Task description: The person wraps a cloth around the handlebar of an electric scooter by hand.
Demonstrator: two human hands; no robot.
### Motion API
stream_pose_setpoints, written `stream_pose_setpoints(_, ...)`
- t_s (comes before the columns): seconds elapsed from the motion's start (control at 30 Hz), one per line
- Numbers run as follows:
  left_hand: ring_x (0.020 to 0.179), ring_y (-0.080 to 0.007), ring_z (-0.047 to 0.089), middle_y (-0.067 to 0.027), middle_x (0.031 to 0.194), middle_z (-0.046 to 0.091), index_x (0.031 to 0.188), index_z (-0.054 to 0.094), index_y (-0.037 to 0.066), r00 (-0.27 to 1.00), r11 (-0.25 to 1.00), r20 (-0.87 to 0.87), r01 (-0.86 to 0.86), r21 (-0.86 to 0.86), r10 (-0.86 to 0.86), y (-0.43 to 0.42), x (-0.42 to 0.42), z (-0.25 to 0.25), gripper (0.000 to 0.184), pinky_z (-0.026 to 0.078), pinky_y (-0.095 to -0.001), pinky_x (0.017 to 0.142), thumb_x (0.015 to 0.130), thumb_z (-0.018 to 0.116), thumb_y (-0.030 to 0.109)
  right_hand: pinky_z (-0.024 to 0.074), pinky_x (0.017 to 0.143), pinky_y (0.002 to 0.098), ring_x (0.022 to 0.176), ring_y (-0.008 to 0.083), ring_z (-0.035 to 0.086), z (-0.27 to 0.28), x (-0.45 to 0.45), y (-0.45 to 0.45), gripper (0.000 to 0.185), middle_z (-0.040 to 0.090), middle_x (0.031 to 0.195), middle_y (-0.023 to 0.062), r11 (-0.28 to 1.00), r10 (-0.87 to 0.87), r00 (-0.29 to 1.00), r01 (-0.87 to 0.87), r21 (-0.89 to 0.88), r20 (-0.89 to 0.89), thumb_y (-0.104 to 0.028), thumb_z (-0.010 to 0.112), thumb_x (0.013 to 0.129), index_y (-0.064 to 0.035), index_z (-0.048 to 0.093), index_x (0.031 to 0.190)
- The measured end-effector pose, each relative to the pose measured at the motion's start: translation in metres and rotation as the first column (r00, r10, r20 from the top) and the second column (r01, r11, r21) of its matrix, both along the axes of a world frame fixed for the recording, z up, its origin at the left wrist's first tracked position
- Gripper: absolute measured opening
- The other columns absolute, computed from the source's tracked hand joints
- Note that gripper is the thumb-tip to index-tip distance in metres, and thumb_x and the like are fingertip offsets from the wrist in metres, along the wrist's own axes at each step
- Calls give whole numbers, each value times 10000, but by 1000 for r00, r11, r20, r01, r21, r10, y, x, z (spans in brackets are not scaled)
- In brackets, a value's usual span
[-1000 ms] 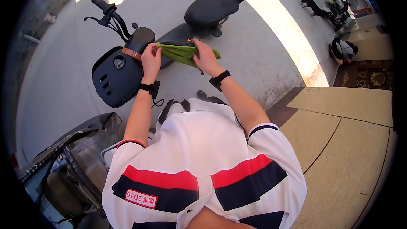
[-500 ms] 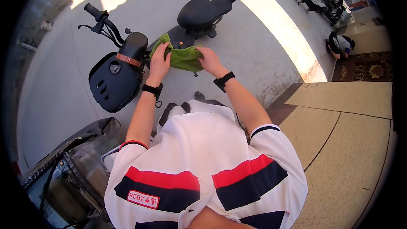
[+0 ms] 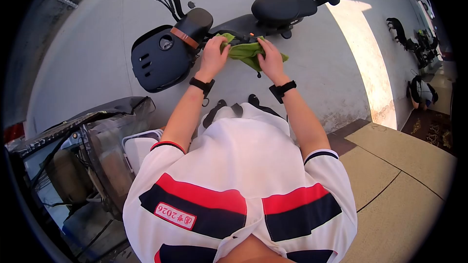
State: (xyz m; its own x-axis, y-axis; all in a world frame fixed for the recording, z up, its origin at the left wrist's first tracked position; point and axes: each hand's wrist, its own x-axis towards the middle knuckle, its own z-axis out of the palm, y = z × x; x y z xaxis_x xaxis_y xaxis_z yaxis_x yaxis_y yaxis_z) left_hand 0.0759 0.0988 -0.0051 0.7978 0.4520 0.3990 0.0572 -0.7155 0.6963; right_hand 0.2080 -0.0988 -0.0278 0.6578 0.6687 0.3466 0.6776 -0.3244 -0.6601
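Note:
A green cloth [image 3: 247, 53] is stretched between my two hands, bunched and folded in the middle. My left hand [image 3: 213, 57] has its fingers closed on the cloth's left end. The other end is gripped by my right hand [image 3: 272, 60], and a corner sticks out past it. Just beyond the cloth stands a dark electric scooter [image 3: 234, 23], with its black seat [image 3: 274, 9] to the upper right. Its front basket [image 3: 158, 63] is left of my left hand. Whether the cloth touches the scooter I cannot tell.
A vehicle with a clear plastic cover [image 3: 105, 151] stands at my lower left. Tan stone paving [image 3: 375, 165] edges the concrete ground [image 3: 336, 83] on the right. Farther right are a crouching person [image 3: 423, 92], a dark patterned mat [image 3: 429, 129] and another two-wheeler [image 3: 423, 48].
The view has shifted, so the scooter sits farther right and higher. My hands have come closer together, and the cloth between them is more bunched.

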Motion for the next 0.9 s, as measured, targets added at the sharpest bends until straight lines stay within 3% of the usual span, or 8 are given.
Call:
stream_pose_setpoints(0.2,634,-146,535,-78,753,598,950,585,0,973,949,-39,-232,-214,229,16,-31,-9,224,461,-296,609,922,754,145,472,1039,435,1230,404,573,6,-8,14,612,585,1364,215,991,59,998,-61,120,19,-5,674,848,-72,512,1435)
stream_pose_setpoints(0.4,659,-123,573,-54,798,629,1020,622,6,963,928,15,-254,-273,268,5,-26,-8,180,479,-276,629,926,737,107,482,1013,444,1200,394,590,-4,6,-1,614,625,1321,195,996,1,996,-8,-84,-92,-50,705,854,-80,511,1435)
stream_pose_setpoints(0.5,840,-266,667,-139,1023,679,1127,636,12,981,945,73,-152,-290,180,-2,-19,-5,244,531,-335,781,903,715,68,502,949,452,1099,390,625,-9,11,-9,550,671,1199,195,999,26,1000,-26,-32,-18,-55,710,846,-59,553,1373)
stream_pose_setpoints(0.6,1130,-345,648,-181,1214,660,1265,613,40,998,986,63,-20,-163,30,-6,-7,-2,372,509,-386,960,900,679,24,502,956,450,1096,382,630,-8,8,-14,514,674,1191,188,1000,15,998,-15,4,-55,-43,706,847,-63,575,1343)
stream_pose_setpoints(0.7,1310,-381,547,-244,1397,566,1401,546,67,996,996,-4,91,-6,-91,-11,7,0,483,457,-395,1061,930,637,11,499,969,447,1108,379,629,-6,4,-17,507,675,1197,177,1000,-3,995,6,27,-101,-19,694,840,-80,590,1333)
stream_pose_setpoints(0.73,1402,-417,437,-274,1459,496,1435,505,73,990,992,-65,124,7,-124,-11,10,1,501,383,-435,1141,946,598,14,503,973,439,1125,379,626,-6,4,-18,511,671,1217,178,1000,-6,995,9,27,-100,-10,687,843,-86,590,1339)
stream_pose_setpoints(0.83,1420,-413,414,-283,1440,508,1436,502,68,994,993,-90,67,93,-58,-14,23,-1,477,340,-447,1173,965,558,16,508,984,420,1161,378,621,-9,3,-21,523,660,1258,180,999,-7,995,11,43,-103,18,667,845,-95,590,1350)
stream_pose_setpoints(0.9,1428,-411,404,-279,1444,506,1432,506,64,992,995,-105,77,57,-70,-14,28,-2,462,322,-456,1185,974,532,12,504,991,419,1163,379,619,-12,4,-20,529,655,1261,183,997,-1,994,9,76,-109,35,657,838,-89,588,1347)
